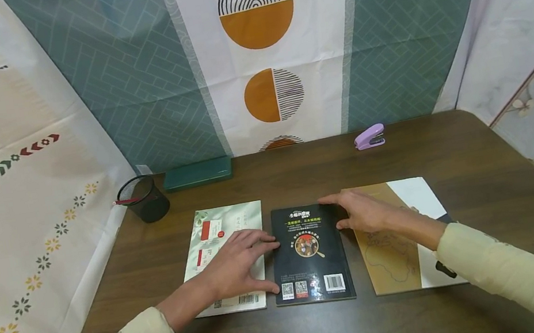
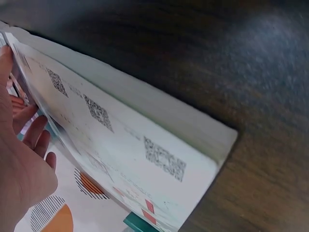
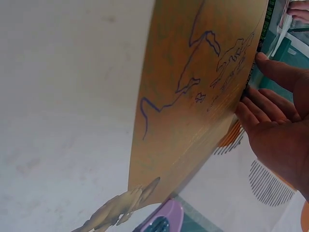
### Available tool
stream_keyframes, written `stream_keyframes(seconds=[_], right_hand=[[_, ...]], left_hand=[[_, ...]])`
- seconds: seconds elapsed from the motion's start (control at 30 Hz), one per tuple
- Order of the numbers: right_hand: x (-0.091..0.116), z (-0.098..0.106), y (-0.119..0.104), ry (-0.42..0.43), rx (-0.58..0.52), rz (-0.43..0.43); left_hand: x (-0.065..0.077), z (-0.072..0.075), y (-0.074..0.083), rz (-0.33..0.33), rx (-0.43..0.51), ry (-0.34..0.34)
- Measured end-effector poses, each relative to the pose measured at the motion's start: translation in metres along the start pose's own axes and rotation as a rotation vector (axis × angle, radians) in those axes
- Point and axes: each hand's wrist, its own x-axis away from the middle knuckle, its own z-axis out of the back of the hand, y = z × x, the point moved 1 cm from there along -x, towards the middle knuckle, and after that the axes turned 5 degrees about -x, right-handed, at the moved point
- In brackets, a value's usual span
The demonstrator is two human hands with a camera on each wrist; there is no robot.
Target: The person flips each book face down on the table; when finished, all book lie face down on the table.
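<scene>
A black book [image 1: 310,267] with a round picture and a barcode lies flat on the table between the two hands. My left hand [image 1: 230,264] reaches over the pale green book [image 1: 240,217], its thumb and fingertips at the black book's left edge. On the other side my right hand [image 1: 365,211] extends across the tan and white book [image 1: 391,272], with fingertips at the black book's upper right edge. Fingers on both hands look relaxed and spread. In the right wrist view, the right hand [image 3: 277,128] appears beyond the map-like lines on the tan cover [image 3: 188,111].
Along the back of the brown table [image 1: 294,171] stand a black mesh pen cup [image 1: 151,207] with a red pencil, a dark green case [image 1: 198,174] and a purple stapler [image 1: 369,137]. Patterned cloth [image 1: 143,81] hangs behind the table.
</scene>
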Motion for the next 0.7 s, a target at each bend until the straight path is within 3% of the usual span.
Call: stream_keyframes(seconds=[0.7], right_hand=[[0.0035,-0.0026,0.0,-0.033,-0.008,0.03]], left_hand=[[0.001,-0.0032,0.0052,0.051,-0.004,0.005]])
